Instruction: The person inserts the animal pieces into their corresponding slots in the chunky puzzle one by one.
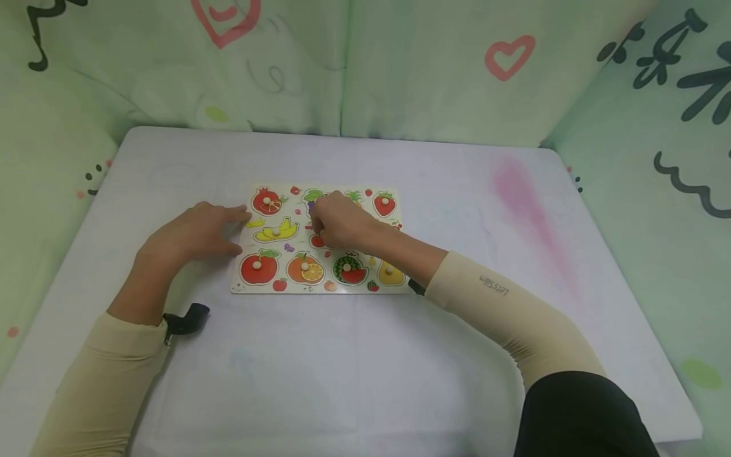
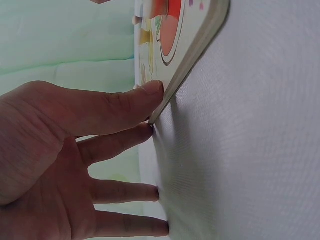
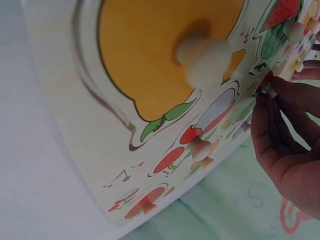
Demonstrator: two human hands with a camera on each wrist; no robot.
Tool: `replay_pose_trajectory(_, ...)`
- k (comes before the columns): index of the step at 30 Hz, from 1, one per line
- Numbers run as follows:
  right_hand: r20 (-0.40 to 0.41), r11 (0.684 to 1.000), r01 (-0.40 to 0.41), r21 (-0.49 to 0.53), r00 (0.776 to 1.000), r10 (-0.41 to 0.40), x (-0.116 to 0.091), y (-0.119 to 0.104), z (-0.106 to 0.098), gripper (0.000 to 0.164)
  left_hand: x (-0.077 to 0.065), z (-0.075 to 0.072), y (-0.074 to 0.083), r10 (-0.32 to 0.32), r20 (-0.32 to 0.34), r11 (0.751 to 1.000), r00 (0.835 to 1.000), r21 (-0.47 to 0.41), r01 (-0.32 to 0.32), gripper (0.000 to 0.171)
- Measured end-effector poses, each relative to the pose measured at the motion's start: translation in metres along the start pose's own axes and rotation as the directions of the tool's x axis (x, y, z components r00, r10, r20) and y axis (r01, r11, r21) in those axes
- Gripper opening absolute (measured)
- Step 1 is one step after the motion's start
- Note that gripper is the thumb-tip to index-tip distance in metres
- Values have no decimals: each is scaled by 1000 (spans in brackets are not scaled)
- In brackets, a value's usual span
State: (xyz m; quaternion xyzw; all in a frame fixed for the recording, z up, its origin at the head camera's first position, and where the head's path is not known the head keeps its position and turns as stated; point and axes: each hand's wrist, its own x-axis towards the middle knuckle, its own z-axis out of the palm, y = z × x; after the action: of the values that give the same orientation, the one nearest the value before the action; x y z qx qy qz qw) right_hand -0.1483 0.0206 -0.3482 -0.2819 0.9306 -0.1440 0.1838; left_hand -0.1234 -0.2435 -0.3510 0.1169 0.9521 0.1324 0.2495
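Observation:
A fruit puzzle board (image 1: 351, 290) lies flat on the table, its knobbed pieces seated in their outlines. My left hand (image 1: 191, 235) is at the board's left edge. In the left wrist view the thumb (image 2: 127, 102) touches that edge and the other fingers are spread fairly straight, some tips on the cloth. Over the middle row, my right hand (image 1: 345, 222) pinches the small knob of a red fruit piece (image 3: 264, 82) between thumb and fingertips. The hand partly covers this piece and the grape piece (image 1: 313, 195); the right forearm crosses the board's right side.
Banana (image 1: 276, 231), apple (image 1: 259, 270), orange (image 1: 304, 269), watermelon (image 1: 349, 270) and strawberry (image 1: 384, 204) pieces surround the right hand, their knobs sticking up. The white-covered table (image 1: 285, 368) extends around the board. Green printed curtains (image 1: 411, 95) stand behind and at both sides.

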Motion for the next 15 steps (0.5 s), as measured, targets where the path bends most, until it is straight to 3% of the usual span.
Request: replay_pose_trajectory(15, -15, 1000, -5, 23, 1000, 6, 0, 2, 3, 11, -1, -1, 1, 3, 2, 1000, 1000, 6, -3, 76)
